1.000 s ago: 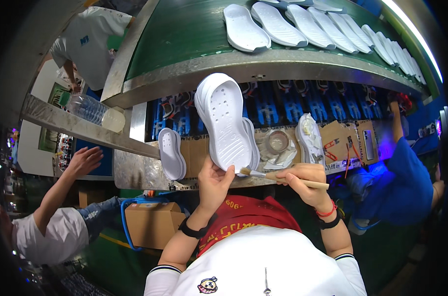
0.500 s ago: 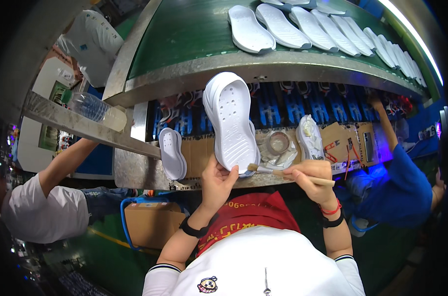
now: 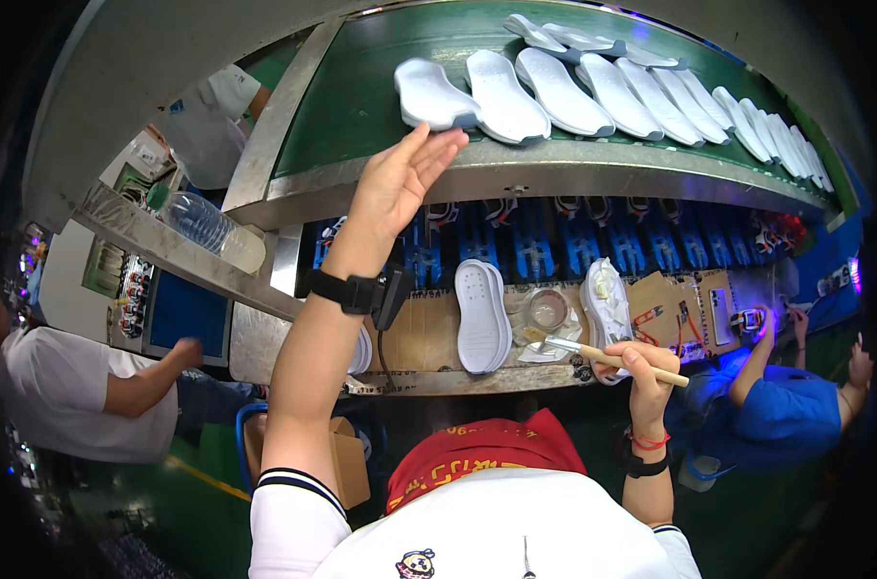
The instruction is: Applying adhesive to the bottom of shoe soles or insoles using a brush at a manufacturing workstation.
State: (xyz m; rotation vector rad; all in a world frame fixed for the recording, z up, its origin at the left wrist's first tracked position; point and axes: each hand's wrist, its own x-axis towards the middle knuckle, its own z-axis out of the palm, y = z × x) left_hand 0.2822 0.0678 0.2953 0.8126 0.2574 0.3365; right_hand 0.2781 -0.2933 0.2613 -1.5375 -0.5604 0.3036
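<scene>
My left hand is raised to the green conveyor belt, its fingers apart and the palm partly showing. Its thumb tip is at the near edge of a white shoe sole, which lies on the belt at the left end of a row of similar soles. In my right hand is a paintbrush with a pale wooden handle, gripped between thumb and fingers, bristles pointing left. Past the bristles stands a small round pot among crumpled wrapping. Another white sole lies on the cardboard-covered ledge.
A metal rail edges the conveyor belt. On the ledge are a paper-stuffed white shoe, red-handled pliers and a phone. A plastic bottle rests on the left beam. Co-workers are at both sides.
My left hand has carried the sole from above the ledge up onto the belt and opened. The brush has come away from it, still in my right hand.
</scene>
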